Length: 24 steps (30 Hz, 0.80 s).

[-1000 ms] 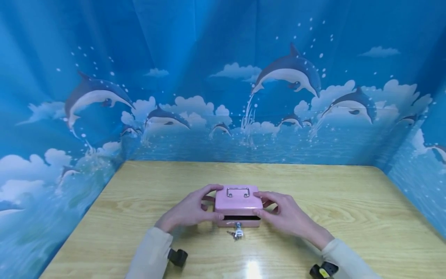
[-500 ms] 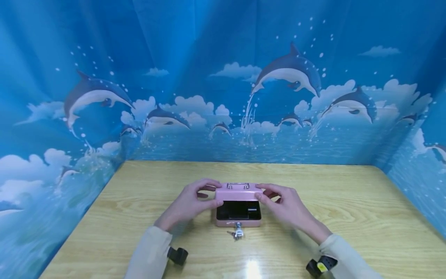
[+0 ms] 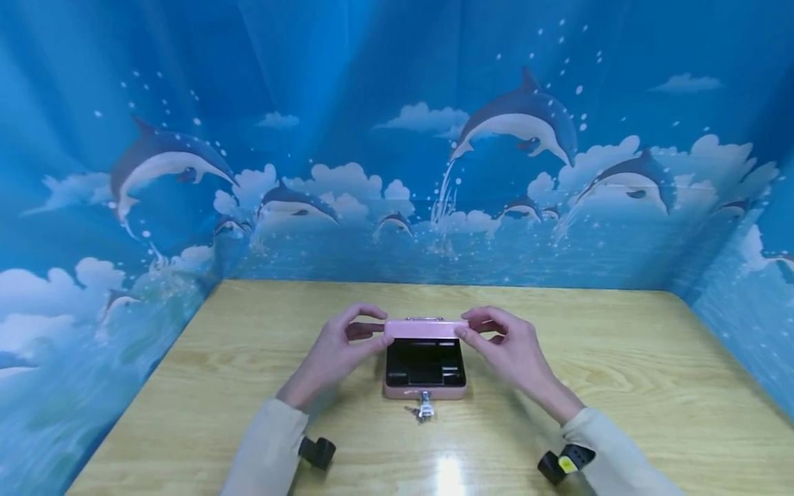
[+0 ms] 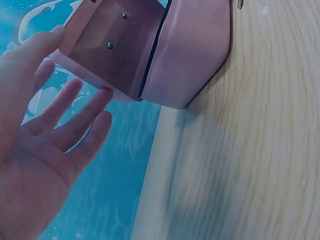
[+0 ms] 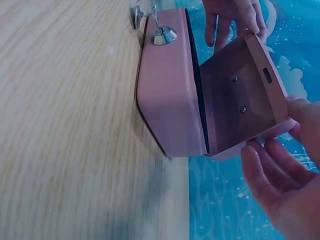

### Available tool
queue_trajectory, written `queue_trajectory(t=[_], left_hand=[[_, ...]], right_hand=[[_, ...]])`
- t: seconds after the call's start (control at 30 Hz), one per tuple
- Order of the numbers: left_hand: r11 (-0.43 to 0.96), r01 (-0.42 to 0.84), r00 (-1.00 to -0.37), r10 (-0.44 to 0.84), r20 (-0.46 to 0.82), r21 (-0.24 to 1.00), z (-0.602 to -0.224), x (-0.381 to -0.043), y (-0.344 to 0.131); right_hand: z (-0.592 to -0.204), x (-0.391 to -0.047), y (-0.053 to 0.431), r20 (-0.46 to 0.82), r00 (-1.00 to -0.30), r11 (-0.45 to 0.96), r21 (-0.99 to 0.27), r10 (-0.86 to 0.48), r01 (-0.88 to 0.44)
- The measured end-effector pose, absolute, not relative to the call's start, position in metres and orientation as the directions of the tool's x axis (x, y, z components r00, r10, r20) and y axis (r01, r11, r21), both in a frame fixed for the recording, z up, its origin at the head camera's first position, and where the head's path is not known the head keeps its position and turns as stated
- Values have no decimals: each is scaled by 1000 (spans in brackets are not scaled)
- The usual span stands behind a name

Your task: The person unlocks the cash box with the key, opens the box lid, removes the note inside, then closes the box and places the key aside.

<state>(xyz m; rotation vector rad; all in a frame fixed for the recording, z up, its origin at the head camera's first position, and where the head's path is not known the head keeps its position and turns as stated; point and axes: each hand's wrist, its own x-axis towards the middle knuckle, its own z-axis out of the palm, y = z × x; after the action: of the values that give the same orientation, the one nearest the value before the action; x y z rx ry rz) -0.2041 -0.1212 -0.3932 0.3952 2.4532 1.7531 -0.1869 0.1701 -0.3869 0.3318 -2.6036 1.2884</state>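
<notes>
Swung higher and farther back than half a second ago, the pink lid [image 3: 426,329] bares much more of the box's black interior [image 3: 422,362], and both hands rise along with it. From where I stand, the box [image 3: 424,393] sits on the wood-grain surface [image 3: 589,358] right between the person's forearms, its base flat and its lid tilted up on the far side.

The left hand [image 3: 338,350] pinches the lid's left end, thumb on the near edge, its other fingers [image 4: 85,116] spread apart by the side and behind. Opposite, the right hand [image 3: 516,350] grips the right end in much the same way, thumb against the front lip and fingers bent around the corner. Along the lid's top, a thin metal handle [image 3: 424,319] just shows. Seen from the right wrist, the lid's inner face carries two screws [image 5: 243,109], and a slot [image 5: 267,75] is cut in its lip.

Low on the box's front, a silver lock [image 5: 164,35] holds a key, with more metal hanging on a ring [image 5: 145,7]. Beyond the surface hangs a blue cloth [image 3: 372,69] printed with leaping dolphins and clouds
</notes>
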Motion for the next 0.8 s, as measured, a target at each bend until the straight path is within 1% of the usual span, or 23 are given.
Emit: queue_trajectory(t=[0.17,0.3,0.57,0.8], left_hand=[[271,218,-946,295,135,938,-392,-206,-121],[296,251,-943,290,164,921,-390,-207,-121],[356,336,-931,263,252,872,-388,-214,-118],[413,384,-920,242,307,826,-388,-218,-116]], right_hand=[[-387,-190,169,369,-923,599,-718,-106,-355],[-386,-193,167,421,-901,582,-710,-100,-396],[-390,-199,166,462,-885,509,-749,-58,-424],[-395,-204,170,449,-889,483,-762,-83,-430]])
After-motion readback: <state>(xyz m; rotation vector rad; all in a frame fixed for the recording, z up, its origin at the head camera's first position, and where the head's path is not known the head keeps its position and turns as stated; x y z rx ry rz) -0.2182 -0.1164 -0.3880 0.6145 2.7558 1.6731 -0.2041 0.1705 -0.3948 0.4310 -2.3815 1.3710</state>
